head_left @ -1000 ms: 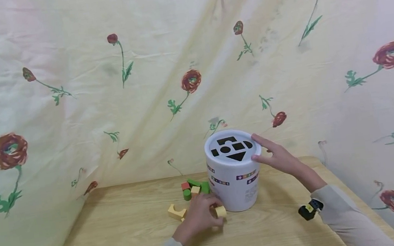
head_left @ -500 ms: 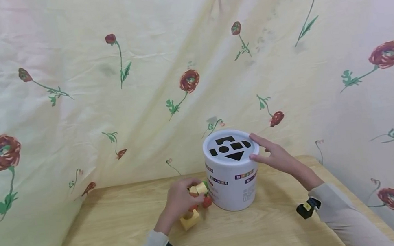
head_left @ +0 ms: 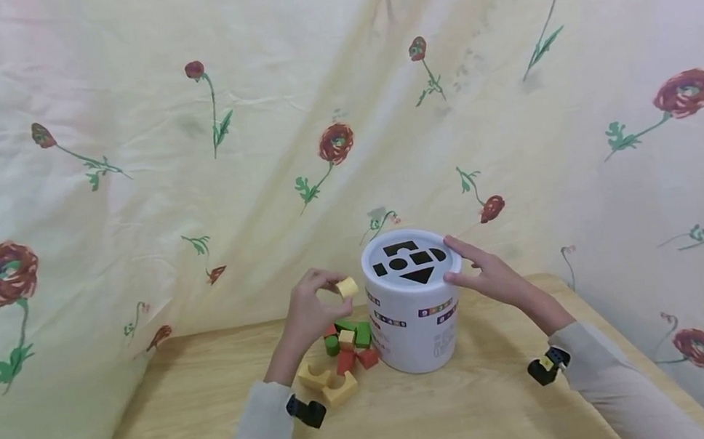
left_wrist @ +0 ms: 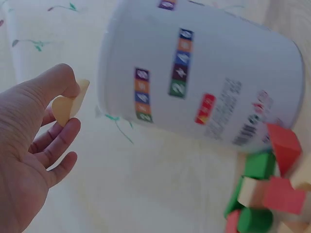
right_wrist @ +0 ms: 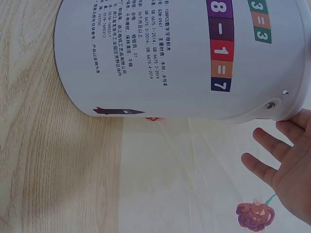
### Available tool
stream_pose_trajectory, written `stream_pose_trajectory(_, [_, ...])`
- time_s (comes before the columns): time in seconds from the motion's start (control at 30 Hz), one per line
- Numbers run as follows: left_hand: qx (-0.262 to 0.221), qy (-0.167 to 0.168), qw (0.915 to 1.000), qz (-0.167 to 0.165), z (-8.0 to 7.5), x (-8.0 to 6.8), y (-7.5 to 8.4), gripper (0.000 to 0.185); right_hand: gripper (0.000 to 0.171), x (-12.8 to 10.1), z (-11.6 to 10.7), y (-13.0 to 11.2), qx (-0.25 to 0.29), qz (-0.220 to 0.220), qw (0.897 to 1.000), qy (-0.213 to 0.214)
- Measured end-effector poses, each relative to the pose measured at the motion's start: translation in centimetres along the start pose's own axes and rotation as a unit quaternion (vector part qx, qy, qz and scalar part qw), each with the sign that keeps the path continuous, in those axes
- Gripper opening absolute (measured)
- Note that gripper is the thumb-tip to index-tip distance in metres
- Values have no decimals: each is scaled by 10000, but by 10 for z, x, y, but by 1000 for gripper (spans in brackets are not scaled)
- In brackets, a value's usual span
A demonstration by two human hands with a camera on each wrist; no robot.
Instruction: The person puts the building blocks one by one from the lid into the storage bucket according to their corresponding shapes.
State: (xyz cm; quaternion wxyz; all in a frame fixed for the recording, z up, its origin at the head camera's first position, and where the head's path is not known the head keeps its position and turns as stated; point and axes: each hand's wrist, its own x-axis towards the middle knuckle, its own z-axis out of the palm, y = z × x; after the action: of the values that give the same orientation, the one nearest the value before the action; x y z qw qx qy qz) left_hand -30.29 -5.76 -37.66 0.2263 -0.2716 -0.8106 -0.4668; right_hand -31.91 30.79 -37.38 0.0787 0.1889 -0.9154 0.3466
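Note:
A white cylindrical bucket stands on the wooden table; its lid has black shape-holes. My left hand is raised beside the bucket's left rim and pinches a small yellow block between thumb and fingers; the same yellow block shows in the left wrist view next to the bucket's wall. My right hand rests with straight fingers against the lid's right rim. In the right wrist view the fingers lie spread beside the bucket.
A heap of loose blocks in yellow, green and red lies on the table left of the bucket, also seen as blocks in the left wrist view. A flowered cloth hangs close behind and to both sides.
My left hand has lifted the yellow block from the table up to lid height beside the bucket. The right hand has stayed on the lid's rim.

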Motion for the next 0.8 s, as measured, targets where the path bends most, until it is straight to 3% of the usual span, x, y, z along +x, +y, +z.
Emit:
stream_pose_trajectory(0.43, [-295,158,9984,448,27,38,34,33,81,2,0,-1,16,-56,10000,-31])
stream_pose_trajectory(0.8, [-229,74,9995,183,58,61,49,33,82,1,1,1,128,-28,9999,-4])
